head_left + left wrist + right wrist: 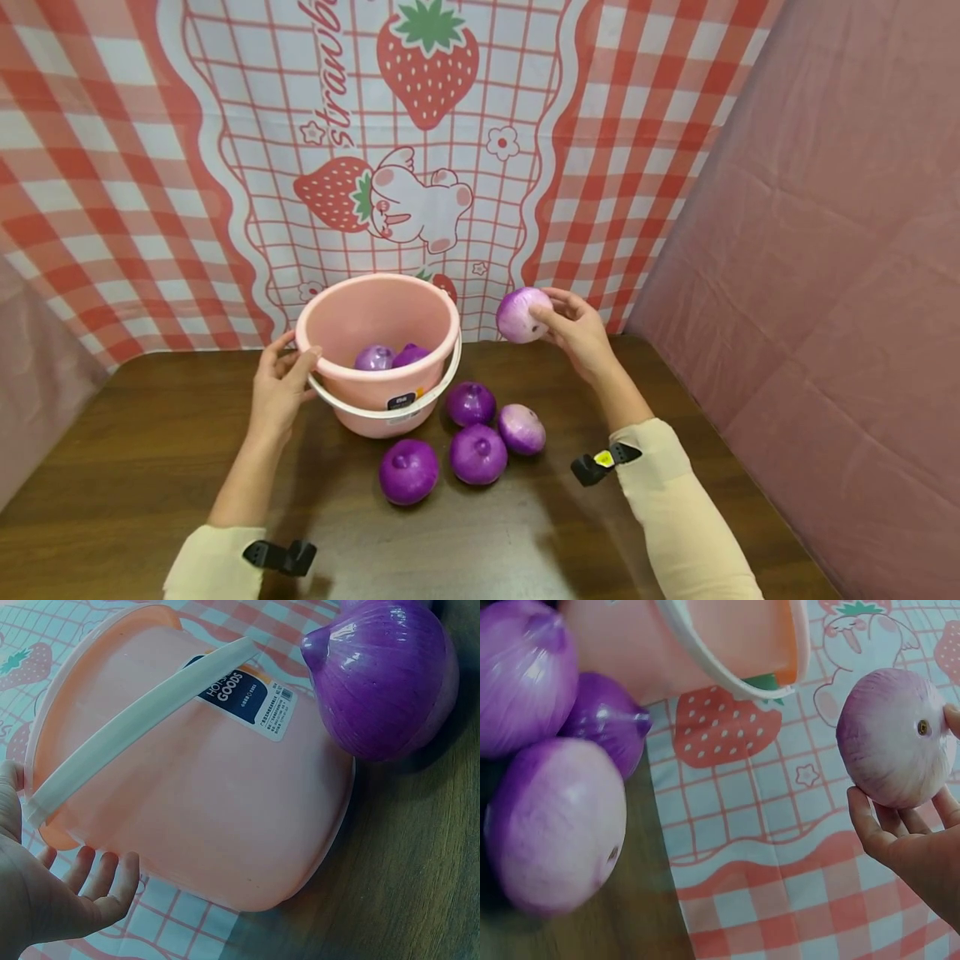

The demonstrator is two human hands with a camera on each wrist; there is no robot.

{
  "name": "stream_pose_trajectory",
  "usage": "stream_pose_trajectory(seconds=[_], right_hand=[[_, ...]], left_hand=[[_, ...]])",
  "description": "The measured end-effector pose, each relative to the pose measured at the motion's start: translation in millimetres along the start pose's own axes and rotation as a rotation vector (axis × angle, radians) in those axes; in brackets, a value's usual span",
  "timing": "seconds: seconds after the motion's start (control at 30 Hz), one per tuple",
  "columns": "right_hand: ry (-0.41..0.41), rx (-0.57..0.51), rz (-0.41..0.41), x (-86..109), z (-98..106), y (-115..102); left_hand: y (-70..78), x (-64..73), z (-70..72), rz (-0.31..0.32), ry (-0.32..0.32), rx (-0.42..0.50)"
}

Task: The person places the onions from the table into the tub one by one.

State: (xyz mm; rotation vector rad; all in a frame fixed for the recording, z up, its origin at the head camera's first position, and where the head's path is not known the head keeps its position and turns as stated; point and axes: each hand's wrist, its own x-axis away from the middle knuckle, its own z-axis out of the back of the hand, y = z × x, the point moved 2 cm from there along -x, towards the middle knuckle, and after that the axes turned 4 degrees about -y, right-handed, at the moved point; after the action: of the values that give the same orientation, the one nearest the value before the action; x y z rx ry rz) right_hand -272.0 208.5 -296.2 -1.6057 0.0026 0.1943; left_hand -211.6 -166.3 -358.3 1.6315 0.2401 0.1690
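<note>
A pink bucket (375,387) with a white handle (397,410) stands on the table, two purple onions (374,358) visible inside it. My left hand (279,387) grips its rim at the left side, thumb over the edge and fingers along the outer wall. Raised to the right of the bucket, a pale purple onion (519,315) is held between the thumb and fingers of my right hand (581,333). In the right wrist view that held onion (892,739) shows its root end. Several more onions (478,454) lie on the table in front of the bucket.
The brown wooden table (337,542) reaches back to a strawberry-print cloth (495,200) hanging behind the bucket. A plain pink cloth (810,250) hangs along the right side. Black straps with small cameras (592,468) sit on both sleeves.
</note>
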Motion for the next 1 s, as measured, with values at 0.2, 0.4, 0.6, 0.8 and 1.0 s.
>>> stream_pose_trajectory(seconds=[0.2,0.4,0.6,0.8,1.0], right_hand=[[0.017,-0.019,0.018,-2.8,-7,-2],[0.008,-0.058,0.057,-5.2,-17,-4],[0.003,-0.053,0.062,-8.9,-25,-7],[0.022,-0.05,0.057,-12.3,-34,-7],[0.012,-0.027,0.071,-13.9,-43,-10]], left_hand=[[-0.1,0.2,-1.0,0.001,0.001,-0.003],[0.5,1.1,0.0,-0.003,0.001,-0.005],[0.0,0.4,0.3,-0.004,0.002,-0.006],[-0.6,0.0,-0.2,-0.005,0.005,-0.008],[-1.8,-1.0,-1.0,-0.007,0.013,-0.002]])
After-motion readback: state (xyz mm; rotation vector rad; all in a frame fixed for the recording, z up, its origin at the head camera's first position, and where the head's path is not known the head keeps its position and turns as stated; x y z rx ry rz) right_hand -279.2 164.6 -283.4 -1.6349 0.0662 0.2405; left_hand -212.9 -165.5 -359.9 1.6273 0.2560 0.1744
